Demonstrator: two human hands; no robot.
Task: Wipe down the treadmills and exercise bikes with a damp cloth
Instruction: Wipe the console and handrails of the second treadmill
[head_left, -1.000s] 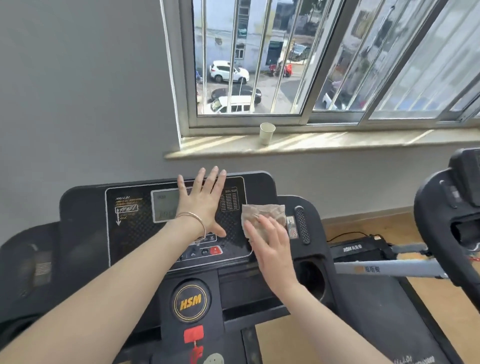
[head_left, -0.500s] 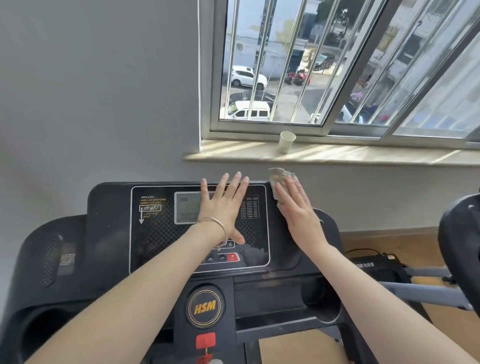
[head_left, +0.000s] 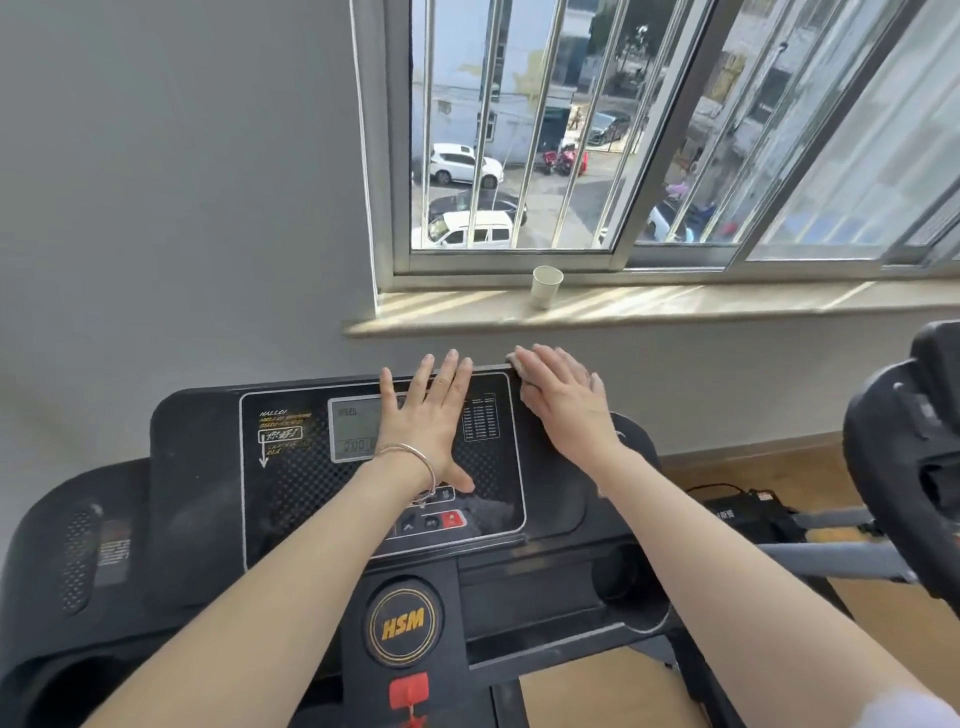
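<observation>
- Treadmill console (head_left: 197, 467) in front of me, black, just below the windowsill (head_left: 675, 306).
- L hand (head_left: 426, 415) flat on the console panel, fingers straight & spread, palm over right part of the display (head_left: 353, 431); holds nothing. Thin bracelet (head_left: 410, 451) on that wrist.
- R hand (head_left: 563, 405) flat too, fingers straight & close together, pressing the cloth (head_left: 513, 358) onto the console's top right corner, just right of the panel.
- Cloth mostly hidden under my R hand; only a small pale bit shows past the fingertips at the top rim.
- Round HSM badge (head_left: 404, 621) below the panel, red tag (head_left: 409, 691) under it.
- Cup holder (head_left: 618, 571) low on console's right side, near my R forearm.
- Paper cup (head_left: 546, 286) upright on the windowsill, beyond both hands, apart from them.
- 2nd black machine (head_left: 904, 441) at far right edge, partly cut off; can't tell what type.
</observation>
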